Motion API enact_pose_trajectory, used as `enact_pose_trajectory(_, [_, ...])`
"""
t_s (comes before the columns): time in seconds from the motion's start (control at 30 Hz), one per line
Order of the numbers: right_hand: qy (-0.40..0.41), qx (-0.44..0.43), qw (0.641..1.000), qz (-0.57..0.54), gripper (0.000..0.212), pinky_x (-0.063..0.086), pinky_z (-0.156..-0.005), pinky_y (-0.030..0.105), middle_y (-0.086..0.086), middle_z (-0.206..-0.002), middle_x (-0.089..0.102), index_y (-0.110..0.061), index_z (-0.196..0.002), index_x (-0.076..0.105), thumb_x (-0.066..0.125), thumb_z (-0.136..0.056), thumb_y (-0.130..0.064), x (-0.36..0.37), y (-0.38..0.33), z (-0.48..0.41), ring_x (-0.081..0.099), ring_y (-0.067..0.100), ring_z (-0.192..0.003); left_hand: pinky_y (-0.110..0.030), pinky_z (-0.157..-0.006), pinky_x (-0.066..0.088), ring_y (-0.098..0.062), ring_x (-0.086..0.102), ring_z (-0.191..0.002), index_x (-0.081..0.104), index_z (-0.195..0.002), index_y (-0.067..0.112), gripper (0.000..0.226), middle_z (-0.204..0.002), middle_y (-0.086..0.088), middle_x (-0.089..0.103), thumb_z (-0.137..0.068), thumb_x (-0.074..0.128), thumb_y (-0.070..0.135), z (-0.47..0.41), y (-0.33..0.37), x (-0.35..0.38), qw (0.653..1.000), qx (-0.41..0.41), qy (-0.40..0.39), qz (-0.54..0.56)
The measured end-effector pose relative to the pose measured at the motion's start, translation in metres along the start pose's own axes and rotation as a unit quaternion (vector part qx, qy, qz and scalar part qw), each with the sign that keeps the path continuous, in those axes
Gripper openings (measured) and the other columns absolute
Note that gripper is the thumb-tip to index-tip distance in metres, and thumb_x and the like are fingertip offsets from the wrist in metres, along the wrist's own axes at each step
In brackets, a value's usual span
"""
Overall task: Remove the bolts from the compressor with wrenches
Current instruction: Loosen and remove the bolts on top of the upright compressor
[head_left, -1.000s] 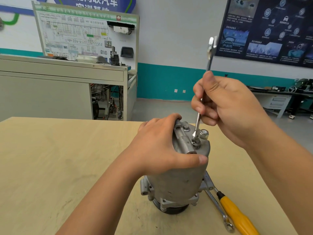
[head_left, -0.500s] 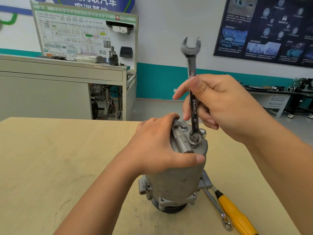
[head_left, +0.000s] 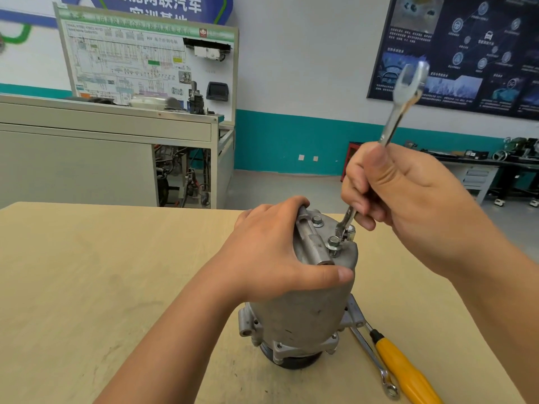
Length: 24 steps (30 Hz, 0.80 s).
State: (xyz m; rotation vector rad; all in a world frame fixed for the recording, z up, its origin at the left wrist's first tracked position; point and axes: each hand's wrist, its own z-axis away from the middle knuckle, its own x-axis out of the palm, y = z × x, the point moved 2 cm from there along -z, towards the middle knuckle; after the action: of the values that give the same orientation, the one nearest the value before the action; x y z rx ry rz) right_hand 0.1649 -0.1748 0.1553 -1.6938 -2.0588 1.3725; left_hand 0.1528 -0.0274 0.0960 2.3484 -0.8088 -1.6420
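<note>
A grey metal compressor stands upright on the wooden table. My left hand grips its top, thumb across the front. On the top face sit a bolt with a washer, a second bolt further back and another at the right. My right hand grips a chrome open-end wrench. The wrench leans up to the right, and its lower jaw sits between the front bolt and the right one.
A second wrench and a yellow-handled screwdriver lie on the table right of the compressor's base. Behind the table stand a grey training bench with a wiring panel and, far right, a dark bench with equipment.
The wrench has swung from leaning slightly left to leaning right, its upper jaw moving rightward. My right hand moved right with it. My left hand stays on the compressor.
</note>
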Motion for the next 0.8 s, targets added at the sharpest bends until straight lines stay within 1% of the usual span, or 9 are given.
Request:
enact_pose_trajectory(0.1, [0.028, -0.008, 0.999, -0.023, 0.042, 0.039, -0.049, 0.018, -0.003, -0.057, 0.048, -0.015, -0.067, 0.046, 0.038, -0.087, -0.051, -0.001, 0.004, 0.002, 0.04, 0.006, -0.046, -0.031, -0.096, 0.033, -0.006, 0.038, -0.108, 0.027, -0.138, 0.034, 0.104, -0.108, 0.02, 0.036, -0.049, 0.051, 0.081, -0.001, -0.001, 0.0, 1.0, -0.001, 0.0, -0.001])
enact_pose_trajectory(0.17, [0.042, -0.007, 0.998, -0.051, 0.041, 0.04, -0.048, 0.02, -0.003, -0.057, 0.05, -0.016, -0.067, 0.047, 0.04, -0.086, -0.052, -0.003, 0.006, 0.003, 0.04, 0.007, -0.045, -0.031, -0.096, 0.032, -0.004, 0.035, -0.105, 0.027, -0.138, 0.034, 0.104, -0.109, 0.021, 0.035, -0.049, 0.051, 0.082, -0.001, -0.002, 0.001, 1.0, -0.003, 0.0, -0.001])
enact_pose_trajectory(0.3, [0.049, -0.005, 0.996, -0.072, 0.039, 0.041, -0.049, 0.021, -0.002, -0.057, 0.053, -0.016, -0.067, 0.049, 0.042, -0.081, -0.052, -0.004, 0.007, 0.004, 0.042, 0.008, -0.045, -0.031, -0.095, 0.033, -0.004, 0.035, -0.103, 0.027, -0.138, 0.034, 0.104, -0.109, 0.021, 0.036, -0.049, 0.049, 0.083, -0.001, -0.002, 0.001, 1.0, 0.001, -0.001, -0.007])
enact_pose_trajectory(0.43, [0.041, -0.017, 0.998, -0.041, 0.037, 0.043, -0.05, 0.021, 0.001, -0.06, 0.057, -0.023, -0.065, 0.054, 0.043, -0.08, -0.054, -0.002, 0.003, 0.007, 0.047, 0.009, -0.046, -0.032, -0.094, 0.034, -0.006, 0.037, -0.103, 0.028, -0.138, 0.033, 0.104, -0.108, 0.02, 0.036, -0.049, 0.05, 0.082, -0.001, -0.001, 0.001, 1.0, -0.002, -0.002, -0.006])
enact_pose_trajectory(0.5, [0.029, -0.025, 0.999, -0.022, 0.036, 0.044, -0.05, 0.021, 0.001, -0.061, 0.059, -0.021, -0.066, 0.055, 0.045, -0.08, -0.053, 0.001, 0.0, 0.008, 0.049, 0.01, -0.046, -0.033, -0.095, 0.036, -0.008, 0.04, -0.104, 0.029, -0.137, 0.033, 0.102, -0.108, 0.019, 0.039, -0.05, 0.051, 0.081, -0.001, 0.0, 0.0, 1.0, -0.003, -0.003, -0.003])
enact_pose_trajectory(0.63, [0.01, -0.033, 0.999, 0.0, 0.037, 0.045, -0.051, 0.021, 0.0, -0.061, 0.058, -0.016, -0.068, 0.053, 0.046, -0.078, -0.051, 0.009, -0.004, 0.007, 0.049, 0.01, -0.047, -0.04, -0.096, 0.04, -0.013, 0.047, -0.106, 0.037, -0.131, 0.031, 0.096, -0.114, 0.014, 0.051, -0.051, 0.053, 0.08, -0.001, 0.001, -0.001, 1.0, 0.004, -0.005, 0.011])
enact_pose_trajectory(0.7, [0.015, -0.03, 0.999, 0.021, 0.039, 0.045, -0.051, 0.023, 0.001, -0.06, 0.057, -0.015, -0.068, 0.052, 0.045, -0.079, -0.052, 0.01, -0.004, 0.005, 0.049, 0.01, -0.046, -0.041, -0.096, 0.04, -0.013, 0.048, -0.106, 0.037, -0.132, 0.031, 0.096, -0.114, 0.013, 0.052, -0.051, 0.053, 0.079, -0.001, 0.001, -0.001, 1.0, 0.005, -0.005, 0.013])
enact_pose_trajectory(0.8, [0.026, -0.035, 0.997, 0.057, 0.041, 0.045, -0.049, 0.024, 0.001, -0.061, 0.057, -0.017, -0.068, 0.052, 0.043, -0.085, -0.053, 0.01, -0.004, 0.004, 0.049, 0.01, -0.045, -0.04, -0.097, 0.04, -0.013, 0.047, -0.107, 0.036, -0.133, 0.031, 0.096, -0.115, 0.013, 0.051, -0.051, 0.053, 0.079, -0.001, 0.001, -0.001, 1.0, 0.003, -0.006, 0.013])
